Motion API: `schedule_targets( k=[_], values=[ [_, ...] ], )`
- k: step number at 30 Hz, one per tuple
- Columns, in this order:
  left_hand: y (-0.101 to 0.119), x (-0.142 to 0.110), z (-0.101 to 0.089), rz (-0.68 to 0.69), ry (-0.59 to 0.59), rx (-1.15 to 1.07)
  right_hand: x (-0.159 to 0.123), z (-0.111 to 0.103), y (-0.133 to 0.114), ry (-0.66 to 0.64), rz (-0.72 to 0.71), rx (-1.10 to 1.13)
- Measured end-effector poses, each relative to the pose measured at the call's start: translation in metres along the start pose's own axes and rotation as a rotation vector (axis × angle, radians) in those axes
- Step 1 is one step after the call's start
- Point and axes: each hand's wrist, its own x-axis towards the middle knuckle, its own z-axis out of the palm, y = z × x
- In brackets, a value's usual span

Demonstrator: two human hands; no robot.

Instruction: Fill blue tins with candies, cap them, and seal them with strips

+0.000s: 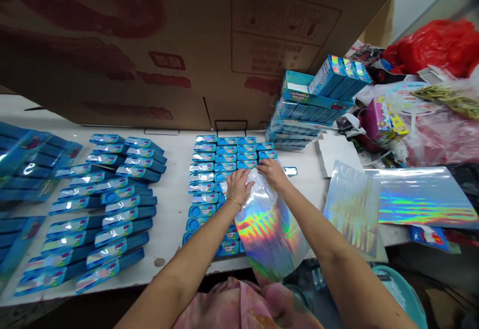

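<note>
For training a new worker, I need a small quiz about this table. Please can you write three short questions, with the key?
1. Which hand wears the gold bangle?
2. True or false: the holographic foil sheet lies partly over the rows of blue packs.
3. What colour is the plastic bag at the upper right? A. green B. red C. white

Key: 1. The left hand. 2. True. 3. B.
</note>
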Motion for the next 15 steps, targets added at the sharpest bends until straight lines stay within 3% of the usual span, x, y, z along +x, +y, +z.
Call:
schedule_targets(
  k=[10,15],
  values=[
    [0.002,0.000,-0.009,-0.015,-0.055,-0.068,-0.021,0.016,0.014,0.063,-0.122,0.131],
    [0.001,-0.001,-0.008,-0.013,-0.041,-0.073,-0.031,0.004,0.009,0.027,-0.131,0.038]
  ],
)
